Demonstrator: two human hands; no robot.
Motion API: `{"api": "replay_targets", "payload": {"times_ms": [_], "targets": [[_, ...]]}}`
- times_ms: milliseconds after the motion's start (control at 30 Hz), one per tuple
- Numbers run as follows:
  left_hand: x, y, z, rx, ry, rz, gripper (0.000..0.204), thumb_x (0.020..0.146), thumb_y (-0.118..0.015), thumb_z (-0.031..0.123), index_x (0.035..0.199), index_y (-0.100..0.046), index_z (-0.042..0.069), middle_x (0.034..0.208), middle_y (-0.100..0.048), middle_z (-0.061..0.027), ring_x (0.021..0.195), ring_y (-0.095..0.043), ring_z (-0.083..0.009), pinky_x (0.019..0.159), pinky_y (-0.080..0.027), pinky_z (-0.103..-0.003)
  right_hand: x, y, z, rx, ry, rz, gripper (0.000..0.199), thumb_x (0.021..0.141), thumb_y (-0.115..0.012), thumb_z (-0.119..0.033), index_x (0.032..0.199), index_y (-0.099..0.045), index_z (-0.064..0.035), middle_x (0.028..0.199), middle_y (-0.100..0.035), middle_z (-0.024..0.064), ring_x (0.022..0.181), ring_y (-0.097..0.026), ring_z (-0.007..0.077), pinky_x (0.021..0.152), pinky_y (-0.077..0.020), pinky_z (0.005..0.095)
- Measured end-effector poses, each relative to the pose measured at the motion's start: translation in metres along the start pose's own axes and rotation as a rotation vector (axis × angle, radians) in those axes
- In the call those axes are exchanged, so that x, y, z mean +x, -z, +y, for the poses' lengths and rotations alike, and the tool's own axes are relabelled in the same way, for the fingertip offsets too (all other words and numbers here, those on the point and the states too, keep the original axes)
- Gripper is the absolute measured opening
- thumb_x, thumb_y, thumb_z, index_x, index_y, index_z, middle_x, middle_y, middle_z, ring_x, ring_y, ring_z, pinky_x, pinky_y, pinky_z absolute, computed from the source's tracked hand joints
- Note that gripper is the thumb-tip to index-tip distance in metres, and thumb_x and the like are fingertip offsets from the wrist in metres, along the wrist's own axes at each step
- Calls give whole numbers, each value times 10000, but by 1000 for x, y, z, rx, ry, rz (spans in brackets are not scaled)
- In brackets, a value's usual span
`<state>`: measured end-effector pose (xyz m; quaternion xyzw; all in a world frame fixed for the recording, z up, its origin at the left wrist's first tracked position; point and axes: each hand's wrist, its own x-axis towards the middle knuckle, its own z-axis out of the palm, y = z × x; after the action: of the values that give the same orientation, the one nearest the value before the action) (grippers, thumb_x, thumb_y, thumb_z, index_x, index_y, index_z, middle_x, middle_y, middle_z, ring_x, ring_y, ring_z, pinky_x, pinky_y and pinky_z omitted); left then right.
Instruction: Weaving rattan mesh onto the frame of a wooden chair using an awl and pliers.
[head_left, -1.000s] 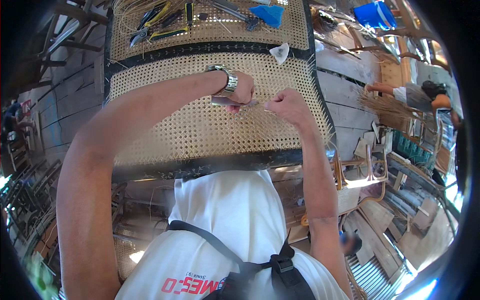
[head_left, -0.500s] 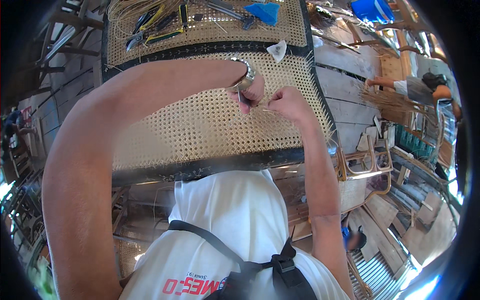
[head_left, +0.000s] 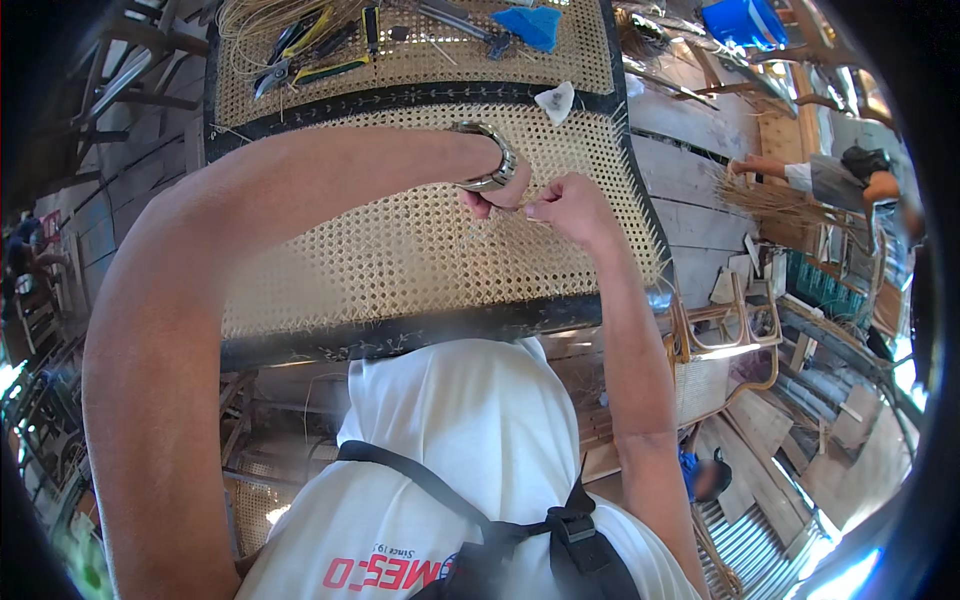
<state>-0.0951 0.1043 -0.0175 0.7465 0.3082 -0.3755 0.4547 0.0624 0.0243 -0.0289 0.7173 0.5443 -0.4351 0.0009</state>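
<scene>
The left hand (head_left: 512,192) bends over the cane panel (head_left: 400,260) from its far left, turned down so that I cannot tell whether its fingers are apart or clamped on something, while the right hand (head_left: 572,207) faces it just beside, thumb and forefinger drawn together at the tips, any strand between them too fine to make out. Both sit over the upper right part of the panel; for such close work it is probably best to pinch low against the weave, draw evenly along the line of the cane and avoid sharp bends that could split it, with the metal watch (head_left: 508,160) held clear of the holes. On the body side of the panel a broad open stretch of weave runs to the black near rail (head_left: 480,325), giving the elbows room. Along the panel's right edge short cane ends (head_left: 628,165) stick out and could scratch a forearm swung that way. Beyond the panel lies the patterned middle rail (head_left: 400,97), a white scrap (head_left: 555,102) at its right part, then cutters (head_left: 272,78) and a blue scrap (head_left: 530,27), so a long reach away from the body seems the tightest move; well off the panel's far right stands a blue bucket (head_left: 745,24)
</scene>
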Motion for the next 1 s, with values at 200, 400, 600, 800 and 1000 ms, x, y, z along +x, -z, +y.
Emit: {"api": "replay_targets", "payload": {"times_ms": [200, 400, 600, 800, 1000], "targets": [[3, -4, -5, -123, 73, 15, 286, 922, -526, 212, 748, -666, 34, 707, -700, -74, 532, -625, -139, 477, -511, -331, -9, 2, -16, -83, 77, -16, 244, 743, -789, -220, 773, -708, 7, 704, -686, 149, 664, -666, 248, 671, -510, 363], [13, 3, -8, -79, 39, -36, 250, 895, -530, 172, 717, -660, 53, 710, -708, -56, 563, -655, -143, 468, -501, -321, -15, 7, -12, 43, 1, 16, 209, 751, -764, -199, 784, -711, 1, 711, -692, 143, 650, -663, 228, 637, -511, 368], [69, -8, -26, -311, 76, -224, 194, 908, -609, 107, 754, -670, 6, 711, -704, -126, 564, -680, -163, 480, -574, -348, 16, 6, 6, 3, -13, -115, 176, 720, -799, -139, 767, -684, -14, 683, -658, 55, 628, -587, 121, 595, -473, 306], [34, -21, -25, -586, 54, -64, 162, 895, -599, 127, 774, -652, 33, 732, -702, -127, 555, -669, -170, 434, -531, -312, 25, 6, 0, -83, -28, -124, 173, 686, -824, -126, 718, -680, -37, 656, -645, 28, 612, -559, 110, 582, -450, 313], [10, -8, -28, -579, -9, -116, 167, 872, -576, 78, 747, -648, -6, 734, -701, -162, 512, -642, -174, 414, -509, -326, 16, 7, -6, 2, 44, -174, 215, 695, -842, -171, 757, -690, -32, 672, -645, 20, 626, -554, 108, 582, -448, 298]]}}
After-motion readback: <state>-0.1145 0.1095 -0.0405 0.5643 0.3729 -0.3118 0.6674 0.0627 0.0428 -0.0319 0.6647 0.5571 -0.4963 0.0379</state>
